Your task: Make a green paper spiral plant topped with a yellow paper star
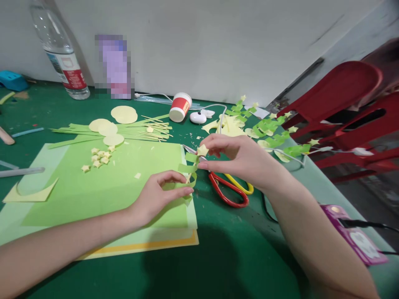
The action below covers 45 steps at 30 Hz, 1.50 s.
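Note:
My left hand is closed, pinching the lower end of a thin pale stick with a green paper strip curling round it. At the top of that stick sits a small yellow paper star, held between the thumb and fingers of my right hand. Both hands are raised over the right edge of the green paper sheets. Scissors with red and yellow handles lie under and beside my right hand, their blades partly hidden behind it.
Loose paper stars lie on the sheets. Behind are yellow paper circles, green strips and thin sticks. A paper cup, water bottle, finished star stems, cables and a purple power strip surround the work area.

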Each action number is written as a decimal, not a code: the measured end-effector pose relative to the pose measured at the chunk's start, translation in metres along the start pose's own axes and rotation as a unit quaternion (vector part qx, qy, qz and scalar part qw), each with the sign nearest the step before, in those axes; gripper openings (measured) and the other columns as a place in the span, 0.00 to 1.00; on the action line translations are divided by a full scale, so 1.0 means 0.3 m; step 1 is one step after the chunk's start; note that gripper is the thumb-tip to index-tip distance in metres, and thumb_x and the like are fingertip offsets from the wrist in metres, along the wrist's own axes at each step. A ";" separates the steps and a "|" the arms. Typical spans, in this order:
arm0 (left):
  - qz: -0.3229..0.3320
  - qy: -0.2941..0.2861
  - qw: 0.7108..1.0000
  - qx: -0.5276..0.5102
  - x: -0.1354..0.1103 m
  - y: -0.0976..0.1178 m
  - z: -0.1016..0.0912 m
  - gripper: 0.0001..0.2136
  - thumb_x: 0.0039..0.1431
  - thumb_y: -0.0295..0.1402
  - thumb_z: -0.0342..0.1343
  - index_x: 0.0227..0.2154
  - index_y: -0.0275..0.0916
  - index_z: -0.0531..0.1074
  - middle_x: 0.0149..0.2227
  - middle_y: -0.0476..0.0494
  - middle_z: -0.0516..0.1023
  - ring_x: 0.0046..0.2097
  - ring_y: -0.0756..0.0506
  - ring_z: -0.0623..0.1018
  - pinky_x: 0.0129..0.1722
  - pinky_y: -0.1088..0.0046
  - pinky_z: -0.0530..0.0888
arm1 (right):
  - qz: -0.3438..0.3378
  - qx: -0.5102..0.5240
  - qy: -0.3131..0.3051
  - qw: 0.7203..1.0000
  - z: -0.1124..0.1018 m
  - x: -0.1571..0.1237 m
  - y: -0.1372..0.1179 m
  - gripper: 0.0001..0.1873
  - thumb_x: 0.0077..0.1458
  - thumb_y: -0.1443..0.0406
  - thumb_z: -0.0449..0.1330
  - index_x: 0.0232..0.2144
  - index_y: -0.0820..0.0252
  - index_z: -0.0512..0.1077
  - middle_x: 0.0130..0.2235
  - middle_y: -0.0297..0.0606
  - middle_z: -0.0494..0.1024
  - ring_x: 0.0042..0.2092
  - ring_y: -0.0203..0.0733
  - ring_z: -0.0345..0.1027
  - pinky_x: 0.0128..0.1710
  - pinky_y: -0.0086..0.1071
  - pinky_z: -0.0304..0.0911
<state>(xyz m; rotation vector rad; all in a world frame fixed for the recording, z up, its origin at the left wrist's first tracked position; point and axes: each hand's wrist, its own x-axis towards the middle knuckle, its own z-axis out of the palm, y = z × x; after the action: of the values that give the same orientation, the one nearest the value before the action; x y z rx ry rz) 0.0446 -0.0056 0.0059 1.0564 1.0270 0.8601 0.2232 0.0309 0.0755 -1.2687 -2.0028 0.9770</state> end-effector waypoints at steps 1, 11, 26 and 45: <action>-0.001 0.000 1.000 0.001 0.000 0.000 0.000 0.09 0.40 0.33 0.66 0.24 0.38 0.72 0.31 0.49 0.75 0.36 0.49 0.74 0.40 0.71 0.70 | 0.004 0.006 -0.004 1.000 0.003 0.000 -0.002 0.11 0.41 0.59 0.66 0.25 0.59 0.72 0.33 0.35 0.71 0.35 0.37 0.61 0.35 0.33 0.57; -0.029 -0.001 0.999 0.021 0.000 -0.006 -0.004 0.11 0.40 0.36 0.66 0.29 0.38 0.76 0.33 0.46 0.79 0.37 0.46 0.76 0.41 0.67 0.70 | 0.031 0.040 -0.004 0.999 0.007 0.012 -0.012 0.11 0.43 0.58 0.64 0.23 0.61 0.72 0.31 0.36 0.70 0.31 0.34 0.60 0.32 0.32 0.56; -0.001 -0.031 0.999 -0.012 -0.008 -0.005 -0.010 0.11 0.48 0.40 0.61 0.32 0.38 0.75 0.28 0.46 0.80 0.35 0.46 0.77 0.43 0.66 0.71 | 0.077 0.077 0.001 0.994 0.001 0.026 0.003 0.14 0.40 0.56 0.65 0.21 0.60 0.70 0.26 0.33 0.69 0.28 0.34 0.60 0.30 0.31 0.57; 0.000 0.029 1.000 0.006 0.016 0.019 -0.028 0.08 0.49 0.37 0.61 0.28 0.38 0.74 0.25 0.50 0.77 0.31 0.50 0.74 0.37 0.70 0.69 | -0.005 -0.056 0.253 0.966 -0.204 0.052 0.151 0.18 0.48 0.69 0.49 0.09 0.58 0.53 0.14 0.30 0.53 0.19 0.30 0.45 0.21 0.31 0.42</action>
<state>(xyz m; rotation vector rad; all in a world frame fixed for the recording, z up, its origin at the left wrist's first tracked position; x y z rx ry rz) 0.0375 0.0027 0.0089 1.0470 1.0809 0.8896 0.2872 0.0749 0.0746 -1.3988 -1.6745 0.4698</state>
